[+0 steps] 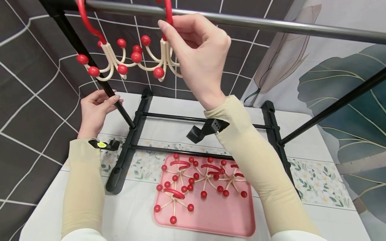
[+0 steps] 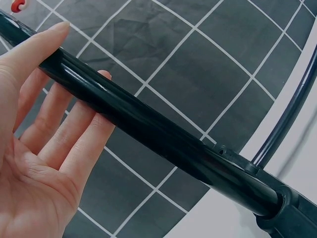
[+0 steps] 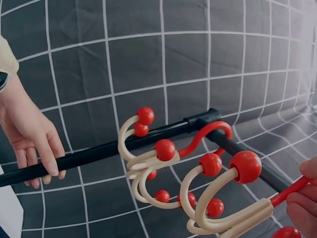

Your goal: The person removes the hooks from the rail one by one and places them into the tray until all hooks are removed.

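My right hand (image 1: 205,50) pinches the red hook of a cream multi-arm hanger (image 1: 164,55) with red ball tips, up at the metal rail (image 1: 265,26). In the right wrist view, its fingers (image 3: 304,206) hold the red stem at the right edge. A second such hanger (image 1: 109,53) hangs from the rail on the left. Lower down, my left hand (image 1: 93,112) holds the rack's slanting black upright pole (image 1: 120,108). The left wrist view has the thumb on one side of the pole (image 2: 143,116) and the fingers (image 2: 81,126) round the other.
On the white table (image 1: 129,214) lies a pink tray (image 1: 223,214) with several more hangers (image 1: 174,197) in it. The rack's black feet (image 1: 120,167) and crossbars stand behind. A dark gridded cloth (image 1: 27,134) covers the left and back; a patterned curtain (image 1: 346,100) hangs right.
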